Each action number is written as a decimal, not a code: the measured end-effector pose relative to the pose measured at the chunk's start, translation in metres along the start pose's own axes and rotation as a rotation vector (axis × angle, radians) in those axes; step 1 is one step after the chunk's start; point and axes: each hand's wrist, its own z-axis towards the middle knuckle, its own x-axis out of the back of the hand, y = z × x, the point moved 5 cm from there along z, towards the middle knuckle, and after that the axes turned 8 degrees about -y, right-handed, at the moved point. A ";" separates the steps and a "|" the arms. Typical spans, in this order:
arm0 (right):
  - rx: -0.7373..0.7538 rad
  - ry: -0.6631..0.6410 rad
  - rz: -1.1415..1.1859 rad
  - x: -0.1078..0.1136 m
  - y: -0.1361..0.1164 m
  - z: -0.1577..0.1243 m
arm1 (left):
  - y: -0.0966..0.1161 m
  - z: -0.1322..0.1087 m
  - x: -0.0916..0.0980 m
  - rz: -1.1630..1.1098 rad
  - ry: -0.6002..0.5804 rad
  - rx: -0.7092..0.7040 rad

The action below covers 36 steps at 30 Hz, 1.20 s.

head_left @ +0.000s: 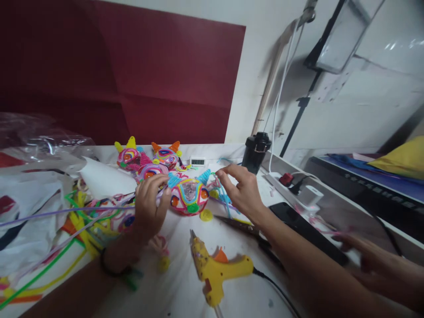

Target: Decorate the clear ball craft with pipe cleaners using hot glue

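Two blue horns (204, 176) top the rainbow-striped ornament (188, 197); left hand (149, 210) grips it, right hand (241, 189) pinches one.

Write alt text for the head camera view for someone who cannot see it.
Both hands work on a round, multicoloured pipe-cleaner face on a white table: the left hand grips its edge, the right hand reaches its light-blue horn. A yellow plastic glue gun lies in front; another person's hand is at right.
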 end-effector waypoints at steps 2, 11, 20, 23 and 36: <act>-0.075 -0.021 0.079 -0.001 0.006 0.001 | -0.003 0.007 0.009 -0.028 0.032 0.074; -0.526 -0.194 0.448 -0.061 0.066 -0.024 | -0.050 -0.011 -0.011 -0.509 -0.152 0.750; -0.747 -0.307 0.765 -0.080 0.059 -0.027 | -0.048 -0.031 -0.040 -0.788 -0.299 0.913; -0.769 -0.306 0.845 -0.083 0.060 -0.020 | -0.050 -0.031 -0.049 -0.875 -0.267 0.919; -0.638 -0.185 1.101 -0.081 0.055 -0.018 | -0.036 -0.026 -0.047 -1.060 -0.140 0.877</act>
